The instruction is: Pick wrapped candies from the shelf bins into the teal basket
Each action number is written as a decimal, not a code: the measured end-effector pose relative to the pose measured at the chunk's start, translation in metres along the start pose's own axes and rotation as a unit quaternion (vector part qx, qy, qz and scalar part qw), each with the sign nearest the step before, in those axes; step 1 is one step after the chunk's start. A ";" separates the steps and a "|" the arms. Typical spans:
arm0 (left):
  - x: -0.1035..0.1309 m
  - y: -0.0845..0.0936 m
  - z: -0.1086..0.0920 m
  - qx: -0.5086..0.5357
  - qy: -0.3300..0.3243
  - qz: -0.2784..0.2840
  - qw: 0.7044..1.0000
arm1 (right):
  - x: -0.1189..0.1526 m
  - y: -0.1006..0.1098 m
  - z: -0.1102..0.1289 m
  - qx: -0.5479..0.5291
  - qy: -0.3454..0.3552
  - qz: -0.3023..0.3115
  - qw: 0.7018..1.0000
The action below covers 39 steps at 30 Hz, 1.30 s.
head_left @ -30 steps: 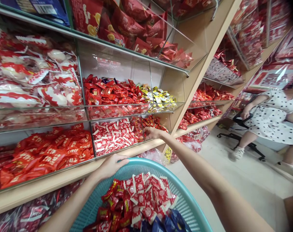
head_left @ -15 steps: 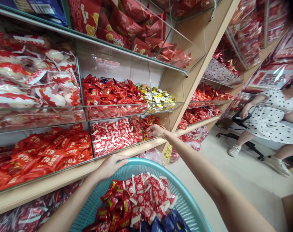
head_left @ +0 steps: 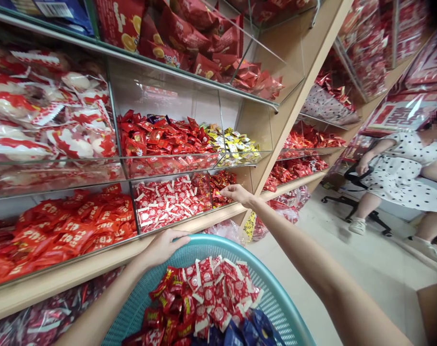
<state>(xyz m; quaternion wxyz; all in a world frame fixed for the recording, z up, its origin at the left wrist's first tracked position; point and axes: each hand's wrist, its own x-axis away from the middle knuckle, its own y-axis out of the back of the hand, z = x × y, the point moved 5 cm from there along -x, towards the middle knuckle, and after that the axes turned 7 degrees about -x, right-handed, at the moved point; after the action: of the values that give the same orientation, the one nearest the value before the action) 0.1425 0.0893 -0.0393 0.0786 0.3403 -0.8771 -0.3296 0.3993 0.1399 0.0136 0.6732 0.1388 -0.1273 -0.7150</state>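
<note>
A round turquoise plastic basket point(head_left: 292, 300) with mesh sides holds piles of wrapped candies. Red-and-white packets point(head_left: 218, 293) lie at the far side, glossy red packets point(head_left: 175, 307) to the left, dark blue packets point(head_left: 252, 331) nearest me. My left hand point(head_left: 166, 247) grips the basket's far-left rim, close against the shelf's wooden edge. Extended toward the shelf, my right hand point(head_left: 238, 194) is at the front of a small bin of dark red candies point(head_left: 221, 181). Its fingers point left, loosely bent, with no candy visible in them.
Red-and-white candies point(head_left: 171, 199) fill the neighbouring bin, behind a clear front panel. Large orange-red packets point(head_left: 74, 228) lie further left. Glass shelves point(head_left: 189, 79) project above. A wooden upright point(head_left: 293, 110) stands right of my hand. Beyond, a person in a dotted dress point(head_left: 402, 168) sits on a chair.
My right hand has shifted slightly right along the small bin, and its fingers look closer together. My left hand stays on the basket rim. The view has turned slightly.
</note>
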 end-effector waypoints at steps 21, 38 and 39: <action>0.004 0.003 0.003 -0.001 -0.005 0.000 1.000 | 0.117 -0.154 0.049 -0.029 -0.041 0.417 0.908; 0.004 0.001 0.007 -0.007 0.015 -0.010 1.000 | -0.078 0.007 0.012 0.382 0.020 -0.178 0.906; 0.004 0.001 0.006 -0.008 0.014 -0.009 1.000 | -0.081 0.005 0.010 0.383 0.018 -0.178 0.906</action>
<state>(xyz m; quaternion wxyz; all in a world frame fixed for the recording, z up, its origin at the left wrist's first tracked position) 0.1367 0.0902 -0.0443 0.0904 0.3522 -0.8703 -0.3323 0.4046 0.2205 0.0266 0.4318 0.4194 -0.3523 -0.7166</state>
